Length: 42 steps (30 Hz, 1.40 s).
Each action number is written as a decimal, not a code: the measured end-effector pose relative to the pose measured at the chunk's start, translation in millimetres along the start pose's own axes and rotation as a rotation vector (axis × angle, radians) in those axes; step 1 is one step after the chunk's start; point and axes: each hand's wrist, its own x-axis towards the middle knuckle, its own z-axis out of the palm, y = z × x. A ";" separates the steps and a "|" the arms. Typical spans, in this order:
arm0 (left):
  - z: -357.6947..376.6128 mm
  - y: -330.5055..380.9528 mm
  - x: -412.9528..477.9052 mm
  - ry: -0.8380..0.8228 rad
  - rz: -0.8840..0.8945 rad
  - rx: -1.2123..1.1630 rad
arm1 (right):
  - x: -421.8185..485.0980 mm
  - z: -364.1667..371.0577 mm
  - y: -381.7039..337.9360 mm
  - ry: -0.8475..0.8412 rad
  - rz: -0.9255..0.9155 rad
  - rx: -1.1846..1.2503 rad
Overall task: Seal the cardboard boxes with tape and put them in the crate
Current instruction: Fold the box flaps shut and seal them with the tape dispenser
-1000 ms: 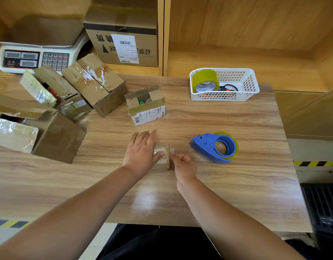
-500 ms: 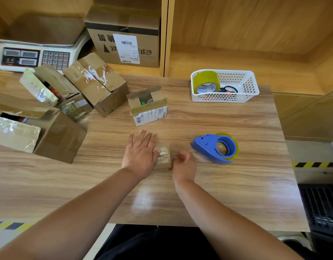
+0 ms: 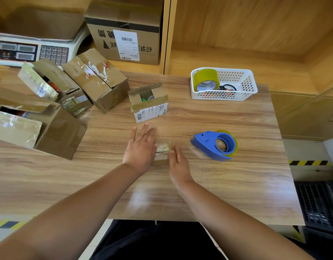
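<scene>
Where the table starts, far left: a big open box [image 3: 55,132] sits on the wooden table [image 3: 227,188], and its flaps are shiny with old tape.
Scale: a white scale [image 3: 30,51] with number keys stands behind the boxes, on the shelf.
Leaning box: an open brown box [image 3: 53,79] sits just in front of the scale, with something red inside.
Long box: a shut long brown box [image 3: 100,81] with torn white patches on top lies right beside the leaning one.
Shelf box: a big shelf box [image 3: 124,34] with a white sticker stands at the back, off the table.
Small open box: the small open box [image 3: 148,104] stands upright near the middle of the table, with its flaps up and a green thing inside.
Left hand: the left hand [image 3: 140,147] lies flat, palm down, with its fingers straight. It holds nothing, and its thumb side touches the left side of the little box.
Little box: the small taped box [image 3: 162,151] sits on the table between the two hands. It looks blurry.
Right hand: the right hand [image 3: 177,162] has straight fingers and holds nothing. Its fingertips are at the little box's right edge, too blurry to tell if they touch.
Tape gun: the blue tape gun [image 3: 214,145] with a yellow roll lies on the table, near the right hand but apart from it.
Basket: the white basket [image 3: 250,85] sits at the back right. A tape roll [image 3: 206,79] stands on its edge inside, next to black scissors [image 3: 227,87].
Crate: the black crate [image 3: 319,203] sits low, past the table's right edge, and only part of it shows.
</scene>
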 end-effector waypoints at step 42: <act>16.3 -6.6 -22.7 0.259 -0.719 -1.117 | 20.9 27.1 -8.6 0.115 -0.150 0.084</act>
